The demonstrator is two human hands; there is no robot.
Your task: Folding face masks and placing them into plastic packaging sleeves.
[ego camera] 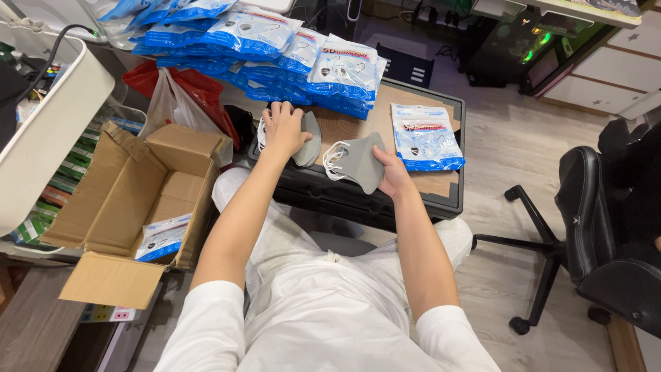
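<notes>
Holding a folded grey fabric face mask with white ear loops [361,160] over the front edge of the tabletop, fingers of the right hand [394,176] curled around its lower right side and clamped on it. Pressing down on a second grey folded face mask [309,138] just to the left with the left hand [283,129], palm flat and fingers spread on top, not closed around it. Both masks resting on or just above a brown wooden tabletop with a black rim [385,120], close in front of the body, near each other but not clearly touching. Lying just right of the held mask, 1 flat blue-and-white plastic mask packet [425,136]. Stacked along the far side of the tabletop, a heap of the same blue-and-white packets [275,48]. Standing open on the left, well apart from the hands, a brown cardboard box [144,193] with 1 packet [162,238] inside. Behind the box, a red plastic bag [193,86]. Off to the right, a black office chair [592,234] on the pale wooden floor.
</notes>
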